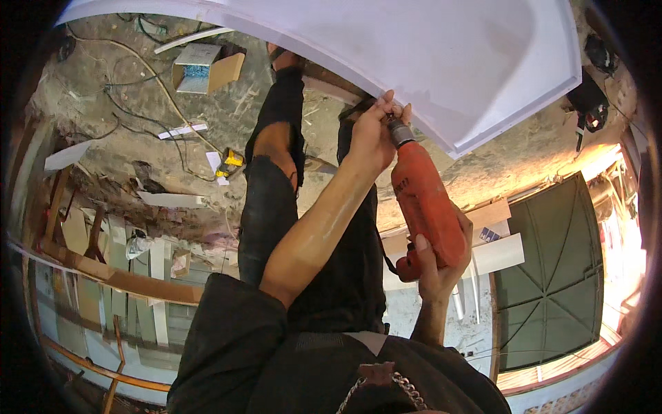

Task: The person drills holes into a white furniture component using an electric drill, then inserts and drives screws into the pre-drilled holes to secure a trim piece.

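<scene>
My right hand (pixel 441 272) is wrapped round the rear grip of a red power drill (pixel 426 196). The drill slants up and left, its dark chuck (pixel 398 131) close to the edge of a large white panel (pixel 441 62). My left hand (pixel 372 138) is closed right at the drill's tip, fingertips by the panel's rim. Whatever those fingers pinch, a screw or a bit perhaps, is hidden by them. The panel has a raised lip along its near side and fills the upper middle of the view.
On the dirty floor to the left stand an open cardboard box (pixel 196 69) with small blue pieces and a yellow-black tool (pixel 230 163) among trailing cables (pixel 148 65). White strips (pixel 183 130) lie scattered. A black object (pixel 587 100) sits beyond the panel's right corner. A dark green sheet (pixel 552 276) is at right.
</scene>
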The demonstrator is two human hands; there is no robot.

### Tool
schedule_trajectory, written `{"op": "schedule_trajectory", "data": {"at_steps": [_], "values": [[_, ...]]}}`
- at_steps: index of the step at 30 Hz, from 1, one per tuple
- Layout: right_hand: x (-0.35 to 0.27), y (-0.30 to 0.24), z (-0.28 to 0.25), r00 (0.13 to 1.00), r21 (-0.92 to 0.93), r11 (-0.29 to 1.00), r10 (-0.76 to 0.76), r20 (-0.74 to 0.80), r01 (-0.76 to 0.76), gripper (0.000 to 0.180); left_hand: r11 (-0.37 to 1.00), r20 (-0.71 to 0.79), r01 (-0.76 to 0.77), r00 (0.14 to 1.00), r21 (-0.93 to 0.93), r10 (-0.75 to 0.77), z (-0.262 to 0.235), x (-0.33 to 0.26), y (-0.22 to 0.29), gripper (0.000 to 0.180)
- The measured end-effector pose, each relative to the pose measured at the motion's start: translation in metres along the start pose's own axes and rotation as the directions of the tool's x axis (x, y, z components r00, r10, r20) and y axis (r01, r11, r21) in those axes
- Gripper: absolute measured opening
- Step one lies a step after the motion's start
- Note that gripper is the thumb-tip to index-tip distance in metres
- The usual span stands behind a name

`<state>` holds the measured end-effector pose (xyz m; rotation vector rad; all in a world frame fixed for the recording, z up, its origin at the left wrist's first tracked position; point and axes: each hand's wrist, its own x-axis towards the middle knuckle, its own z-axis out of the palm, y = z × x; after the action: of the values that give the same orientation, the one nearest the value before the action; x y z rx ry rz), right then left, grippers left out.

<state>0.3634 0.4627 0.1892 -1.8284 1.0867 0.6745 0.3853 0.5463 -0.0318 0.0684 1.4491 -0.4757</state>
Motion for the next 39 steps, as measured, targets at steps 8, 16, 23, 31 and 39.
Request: {"op": "schedule_trajectory", "data": {"at_steps": [8, 16, 23, 31, 39], "values": [[-0.007, 0.011, -0.002, 0.999, -0.041, 0.999, 0.031, 0.014, -0.03, 0.057, 0.994, 0.06, 0.025, 0.998, -0.109, -0.019, -0.013, 0.008, -0.004, 0.02], [-0.016, 0.013, -0.004, 0.998, -0.138, 0.989, -0.06, 0.007, 0.06, 0.051, 0.981, 0.008, 0.041, 0.999, -0.189, -0.04, -0.001, 0.0, -0.01, 0.017], [-0.013, 0.011, 0.006, 0.996, -0.047, 0.996, -0.077, 0.033, 0.079, 0.059, 0.999, -0.017, -0.028, 0.999, -0.023, 0.028, -0.008, -0.005, 0.002, 0.015], [-0.009, 0.014, -0.001, 0.991, -0.078, 0.988, -0.131, 0.031, 0.133, 0.06, 0.989, 0.015, -0.002, 1.0, -0.148, 0.004, -0.001, -0.007, -0.009, 0.021], [-0.007, 0.011, -0.003, 0.991, -0.064, 0.99, -0.126, 0.049, 0.129, 0.059, 0.985, 0.127, 0.018, 0.992, -0.172, 0.004, -0.014, 0.003, -0.008, 0.021]]}}
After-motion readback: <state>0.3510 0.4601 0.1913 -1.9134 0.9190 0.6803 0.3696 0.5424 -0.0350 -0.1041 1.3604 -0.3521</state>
